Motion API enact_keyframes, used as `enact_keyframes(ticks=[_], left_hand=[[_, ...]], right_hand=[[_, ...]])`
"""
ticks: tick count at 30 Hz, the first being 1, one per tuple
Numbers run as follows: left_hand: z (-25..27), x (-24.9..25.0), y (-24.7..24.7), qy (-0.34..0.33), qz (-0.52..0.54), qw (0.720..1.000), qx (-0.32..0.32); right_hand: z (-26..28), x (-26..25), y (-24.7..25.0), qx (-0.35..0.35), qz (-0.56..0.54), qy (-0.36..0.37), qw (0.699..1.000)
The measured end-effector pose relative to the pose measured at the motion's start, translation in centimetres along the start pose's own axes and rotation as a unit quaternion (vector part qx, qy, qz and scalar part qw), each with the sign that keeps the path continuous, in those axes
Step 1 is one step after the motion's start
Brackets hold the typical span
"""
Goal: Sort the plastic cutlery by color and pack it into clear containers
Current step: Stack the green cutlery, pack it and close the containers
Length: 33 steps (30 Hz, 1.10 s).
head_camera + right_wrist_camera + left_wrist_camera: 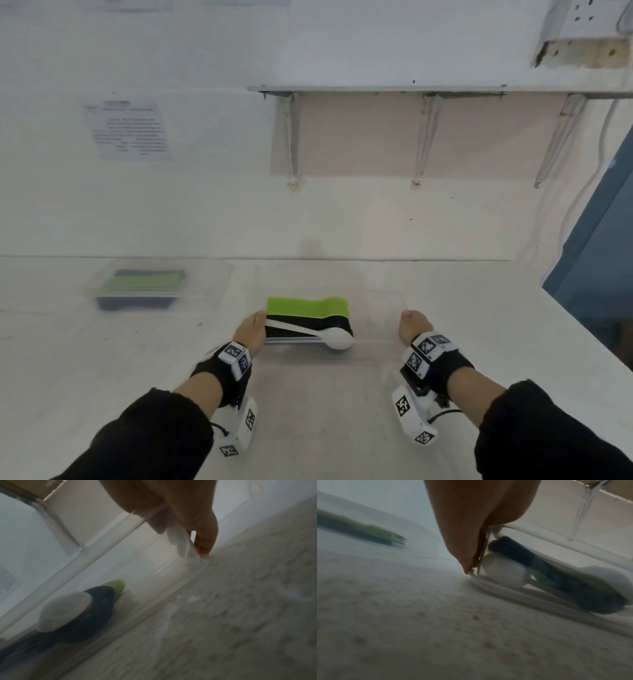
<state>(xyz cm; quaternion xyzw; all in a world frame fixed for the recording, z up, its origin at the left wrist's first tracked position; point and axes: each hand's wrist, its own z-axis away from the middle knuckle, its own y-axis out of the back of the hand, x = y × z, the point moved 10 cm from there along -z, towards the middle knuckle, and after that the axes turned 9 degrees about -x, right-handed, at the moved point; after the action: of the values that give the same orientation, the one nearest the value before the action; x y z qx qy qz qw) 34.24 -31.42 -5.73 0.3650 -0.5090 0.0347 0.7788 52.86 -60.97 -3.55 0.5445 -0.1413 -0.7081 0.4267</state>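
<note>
A clear container (pixel 383 298) lies on the white table in front of me. Inside it, toward its left end, are a row of green spoons (pixel 305 305), a row of black spoons (pixel 308 323) and a white spoon (pixel 339 337) lying on top. My left hand (pixel 251 330) holds the container's left end wall (pixel 483 555), its fingers down the outside. My right hand (pixel 412 325) pinches the right end wall (pixel 181 545), with fingers inside and thumb outside. In the right wrist view the white spoon's bowl (pixel 65 609) rests on the black spoons (pixel 96 608), beside a green spoon tip (pixel 118 585).
A second clear container (pixel 154 284) with green and dark forks (pixel 368 534) sits at the back left of the table. The wall and a bracketed shelf (pixel 428 90) rise behind. The table's right edge (pixel 589 329) runs diagonally past my right arm.
</note>
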Motion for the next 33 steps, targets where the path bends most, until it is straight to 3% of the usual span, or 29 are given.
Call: enact_keyframes(ticks=[5, 17, 22, 29, 33], left_hand=[[0.0, -1.2, 0.9, 0.004, 0.031, 0.999, -0.027], [1.5, -1.1, 2.4, -0.035, 0.076, 0.996, 0.008], [4.3, -3.1, 5.0, -0.04, 0.102, 0.994, 0.006], [10.2, -8.1, 8.9, -0.02, 0.1, 0.995, 0.005], [12.3, -10.1, 9.8, -0.01, 0.118, 0.993, 0.004]], right_hand=[[1.4, -1.2, -1.4, 0.001, 0.009, -0.007, 1.0], [4.1, -3.2, -0.4, 0.025, 0.045, 0.024, 0.998], [6.7, -3.3, -1.8, -0.012, 0.021, 0.061, 0.998], [12.6, -2.4, -7.6, -0.11, 0.002, 0.086, 0.99], [15.7, -2.9, -9.9, -0.111, 0.016, 0.098, 0.989]])
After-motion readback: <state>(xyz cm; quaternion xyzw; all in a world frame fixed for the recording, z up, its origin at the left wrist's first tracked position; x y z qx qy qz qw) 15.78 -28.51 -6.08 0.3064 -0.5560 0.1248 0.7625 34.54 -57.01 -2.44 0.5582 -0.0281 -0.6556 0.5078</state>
